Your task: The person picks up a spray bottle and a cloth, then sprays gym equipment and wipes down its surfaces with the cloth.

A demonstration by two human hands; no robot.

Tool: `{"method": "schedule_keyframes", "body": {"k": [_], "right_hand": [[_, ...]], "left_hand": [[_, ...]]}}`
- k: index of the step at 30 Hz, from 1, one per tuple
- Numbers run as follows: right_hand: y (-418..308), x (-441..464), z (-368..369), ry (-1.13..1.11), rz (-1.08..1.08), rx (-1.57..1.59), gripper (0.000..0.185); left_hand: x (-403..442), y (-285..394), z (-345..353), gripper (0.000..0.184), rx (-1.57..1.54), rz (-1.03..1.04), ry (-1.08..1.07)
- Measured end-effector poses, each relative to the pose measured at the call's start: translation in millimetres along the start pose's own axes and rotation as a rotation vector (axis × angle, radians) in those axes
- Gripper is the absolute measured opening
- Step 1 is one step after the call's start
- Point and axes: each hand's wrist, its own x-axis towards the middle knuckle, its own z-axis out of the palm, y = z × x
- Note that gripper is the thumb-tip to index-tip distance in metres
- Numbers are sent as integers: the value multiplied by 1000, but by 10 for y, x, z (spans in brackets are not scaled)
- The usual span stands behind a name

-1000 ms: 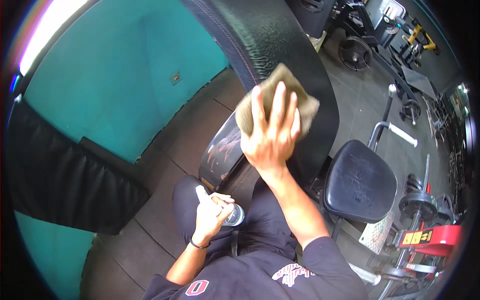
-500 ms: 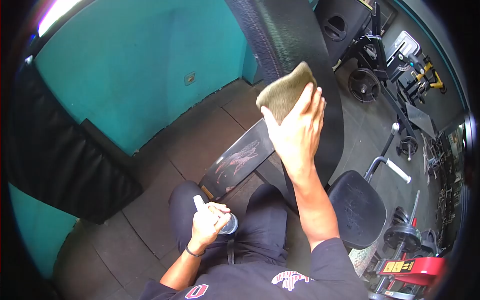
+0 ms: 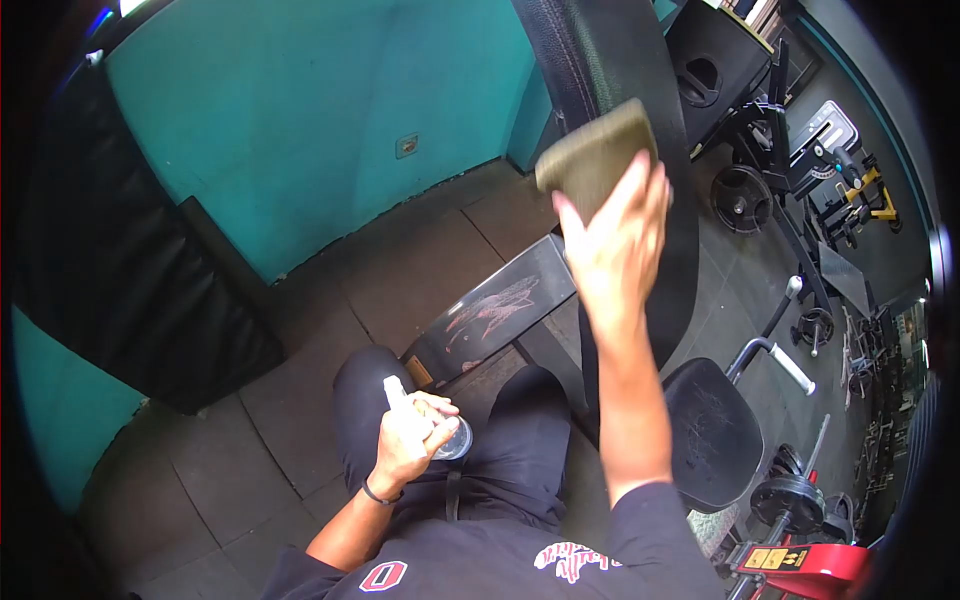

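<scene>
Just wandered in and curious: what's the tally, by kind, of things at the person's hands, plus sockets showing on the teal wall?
Olive-green cloth, under the right hand: 1
White-topped spray bottle, in the left hand: 1
Square socket on the teal wall: 1
Total: 3

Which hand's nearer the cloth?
Right. The right hand is on the cloth, spread across its near side; the left hand is clearly apart from it, lower in the view, gripping the bottle.
</scene>
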Motion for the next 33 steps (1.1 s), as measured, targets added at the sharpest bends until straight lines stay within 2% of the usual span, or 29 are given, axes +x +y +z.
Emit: {"method": "schedule_keyframes", "body": {"k": [2, 5, 8, 14, 15, 18, 22, 26, 29, 32, 33], "right_hand": [[129, -630, -159, -122, 105, -41, 101], [307, -1241, -183, -131, 122, -94, 107], [246, -988, -142, -147, 172, -121, 108], [-66, 313, 156, -21, 50, -119, 101], [-143, 541, 175, -17, 48, -100, 100], [-350, 1084, 223, -37, 24, -73, 101], [-559, 1548, 245, -62, 17, -10, 106], [-797, 2066, 315, -58, -23, 0, 105], [-1028, 2505, 349, -73, -9, 20, 104], [-1229, 2897, 364, -101, 27, 51, 106], [-1296, 2972, 362, -117, 60, 46, 107]], "left_hand": [[1, 21, -6, 17, 18, -19, 10], [62, 4, -17, 17, 9, -20, 34], [124, 2, -18, 17, 20, 0, 27], [305, 171, -87, 17, 53, 5, 20], [355, 324, -72, 17, 11, -57, 59], [494, 1006, -138, 19, 143, -157, 48], [694, 1963, -289, 19, 240, -17, -65], [1001, 2854, -405, 18, 349, 80, 5], [1117, 3348, -504, 19, 339, 36, 55], [1201, 3767, -701, 26, 329, 160, -14], [1196, 3882, -745, 30, 252, 76, 7]]}}
